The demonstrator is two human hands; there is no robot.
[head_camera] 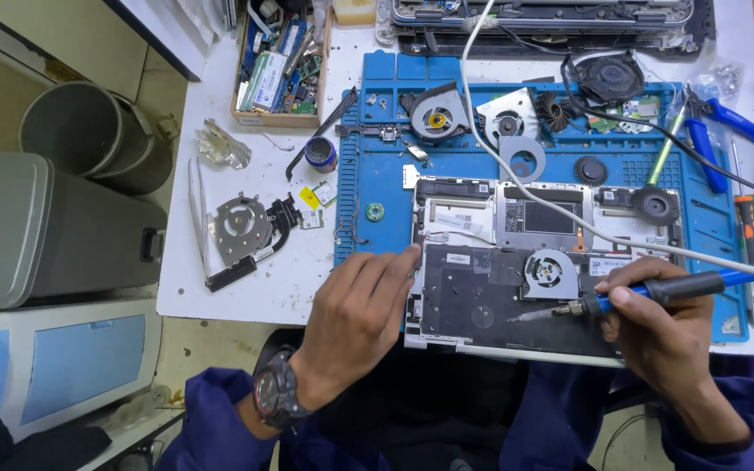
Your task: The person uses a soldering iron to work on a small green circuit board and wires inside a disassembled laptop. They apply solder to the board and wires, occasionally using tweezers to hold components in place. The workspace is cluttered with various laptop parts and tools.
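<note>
Head view: an opened laptop (517,262) lies on a blue mat (377,174) on the white desk (220,288), its inner boards and a small fan (550,270) exposed. Right hand (656,327), at the laptop's lower right corner, has its grip closed around a blue-handled soldering iron (656,292); the iron's metal tip points left over the dark panel just below the fan, and whether it touches the panel cannot be told. A white cable (517,187) crosses over the laptop toward the iron's handle. Left hand (355,318) rests at the laptop's lower left corner, fingers loosely curled with the fingertips (412,255) on the left edge of the casing; it holds nothing. A dark watch (274,392) sits on that wrist, and both sleeves are dark blue. Above the laptop, on the mat, lie several loose fans (436,118) and fan wheels. Right of the laptop lie blue-handled pliers (726,122). Left of the laptop, off the mat, sit a metal heatsink with fan (242,228) and a cardboard box of parts (281,65).
</note>
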